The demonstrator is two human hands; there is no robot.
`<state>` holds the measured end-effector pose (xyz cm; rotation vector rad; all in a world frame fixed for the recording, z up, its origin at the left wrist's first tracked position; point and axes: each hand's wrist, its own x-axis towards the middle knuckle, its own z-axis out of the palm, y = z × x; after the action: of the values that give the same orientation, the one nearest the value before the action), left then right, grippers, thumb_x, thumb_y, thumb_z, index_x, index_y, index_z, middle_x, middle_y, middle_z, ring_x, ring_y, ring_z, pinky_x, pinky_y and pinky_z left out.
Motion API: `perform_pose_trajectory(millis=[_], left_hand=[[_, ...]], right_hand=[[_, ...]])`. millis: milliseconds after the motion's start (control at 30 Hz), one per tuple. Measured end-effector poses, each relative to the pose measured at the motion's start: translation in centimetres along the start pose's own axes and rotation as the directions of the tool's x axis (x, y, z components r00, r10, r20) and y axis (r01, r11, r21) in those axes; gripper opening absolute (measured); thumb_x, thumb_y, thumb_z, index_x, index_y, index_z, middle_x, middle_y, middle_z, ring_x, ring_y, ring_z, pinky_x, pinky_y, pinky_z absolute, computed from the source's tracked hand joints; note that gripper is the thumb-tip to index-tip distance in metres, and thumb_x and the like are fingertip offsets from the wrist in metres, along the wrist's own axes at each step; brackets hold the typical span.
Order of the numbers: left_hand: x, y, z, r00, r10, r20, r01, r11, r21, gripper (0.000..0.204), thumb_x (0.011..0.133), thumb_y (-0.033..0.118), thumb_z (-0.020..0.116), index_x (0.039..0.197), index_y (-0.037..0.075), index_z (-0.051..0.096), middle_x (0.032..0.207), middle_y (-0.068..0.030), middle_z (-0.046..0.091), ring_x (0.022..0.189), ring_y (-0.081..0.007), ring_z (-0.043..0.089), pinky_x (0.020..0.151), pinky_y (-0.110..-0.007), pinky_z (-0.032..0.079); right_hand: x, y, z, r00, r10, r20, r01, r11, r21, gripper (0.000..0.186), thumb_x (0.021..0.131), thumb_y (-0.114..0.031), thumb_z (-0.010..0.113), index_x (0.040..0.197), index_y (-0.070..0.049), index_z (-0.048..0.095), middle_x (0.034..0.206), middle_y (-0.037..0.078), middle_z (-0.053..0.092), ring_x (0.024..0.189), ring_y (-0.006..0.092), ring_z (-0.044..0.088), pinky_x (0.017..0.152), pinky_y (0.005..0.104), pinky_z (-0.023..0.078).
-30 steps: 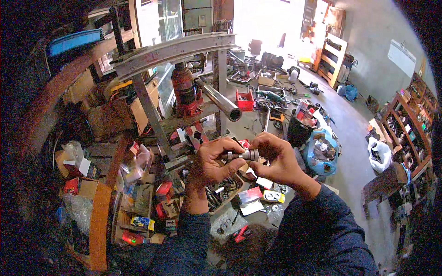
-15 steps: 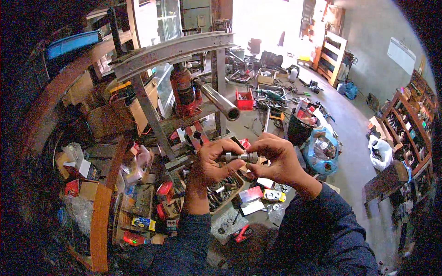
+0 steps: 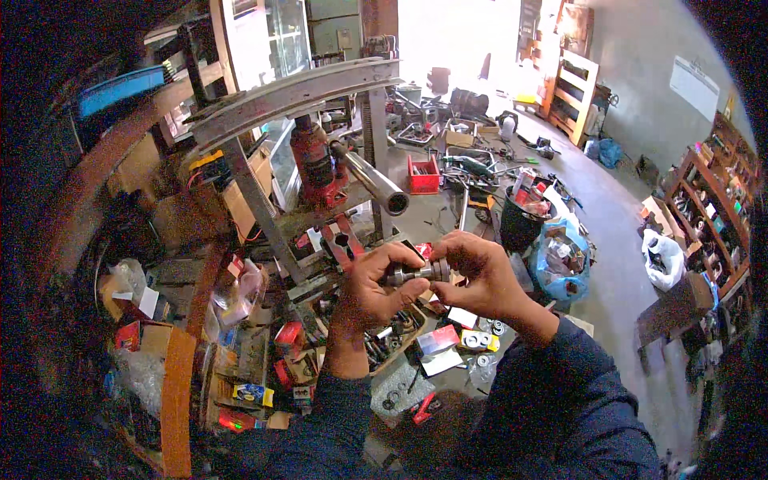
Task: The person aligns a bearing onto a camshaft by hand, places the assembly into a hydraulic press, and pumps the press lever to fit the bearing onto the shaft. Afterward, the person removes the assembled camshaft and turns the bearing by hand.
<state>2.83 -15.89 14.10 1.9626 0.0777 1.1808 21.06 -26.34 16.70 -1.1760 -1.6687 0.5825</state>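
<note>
My left hand [image 3: 370,288] and my right hand [image 3: 488,284] are raised at the centre, gripping a small stepped, steel cylindrical part [image 3: 416,272] horizontally between thumbs and fingers. Behind them stands a metal shop press [image 3: 292,88] with a red bottle jack [image 3: 312,160] and a shiny hollow steel pipe [image 3: 372,180] sticking toward me. Below my hands lie a box of dark metal pieces [image 3: 388,336], small red-and-white cartons [image 3: 438,340], and bubble wrap [image 3: 398,384] with black rings on it.
Beyond are a red bin [image 3: 423,180], a black bucket [image 3: 518,224], a blue bag [image 3: 564,280] and scattered tools near a bright doorway. A wooden shelf [image 3: 704,224] and white bag [image 3: 662,252] stand right. Boxes and planks [image 3: 176,400] crowd the left, beside a grey floor [image 3: 608,248].
My hands keep their grip on the part, with slight finger movement. The view has shifted slightly, so the press sits a little lower and further left.
</note>
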Motion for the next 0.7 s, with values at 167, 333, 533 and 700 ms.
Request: perform_pose_trajectory(millis=[167,333,533,700], left_hand=[[-0.1,-0.3,0.8,0.989,-0.133,0.066,0.144,0.970,-0.197,0.038,0.083,0.011,0.068,0.116,0.004,0.051,0.102,-0.0067,0.061,0.091,-0.0127,0.058,0.081,-0.027,0.047],[-0.2,-1.0,1.6,0.972,-0.182,0.149,0.233,0.833,-0.502,0.042,0.088,0.011,0.061,0.125,0.003,0.041,0.114,-0.0094,0.059,0.104,-0.0163,0.059,0.089,-0.031,0.049],[-0.2,-1.7,2.2,0.957,-0.235,0.172,0.290,0.726,-0.624,0.034,0.093,0.015,0.057,0.122,0.003,0.042,0.113,-0.0107,0.059,0.100,-0.0166,0.060,0.083,-0.031,0.053],[-0.1,-1.3,2.7,0.899,-0.402,0.176,0.407,0.614,-0.676,0.026,0.099,0.022,0.047,0.117,0.005,0.040,0.095,-0.0111,0.063,0.071,-0.0156,0.062,0.060,-0.027,0.053]], right_hand=[[0.1,0.1,0.0,0.996,0.002,-0.092,0.007,0.996,0.091,0.053,0.071,0.001,0.077,0.117,-0.002,0.053,0.107,0.009,0.061,0.097,0.0138,0.061,0.087,0.0285,0.049],[0.2,0.1,0.4,0.970,0.049,-0.237,0.001,0.978,0.209,0.054,0.068,-0.010,0.084,0.111,-0.004,0.053,0.102,0.007,0.064,0.091,0.0124,0.063,0.081,0.0280,0.052],[0.5,0.0,-0.7,0.983,0.162,-0.092,-0.132,0.955,0.266,0.034,0.079,-0.008,0.076,0.107,0.000,0.059,0.095,0.006,0.067,0.086,0.0126,0.064,0.079,0.0282,0.052],[1.0,0.3,-1.7,0.979,0.203,-0.015,-0.181,0.901,0.395,0.026,0.090,-0.010,0.065,0.112,0.003,0.061,0.098,0.006,0.068,0.086,0.0115,0.063,0.080,0.0284,0.051]])
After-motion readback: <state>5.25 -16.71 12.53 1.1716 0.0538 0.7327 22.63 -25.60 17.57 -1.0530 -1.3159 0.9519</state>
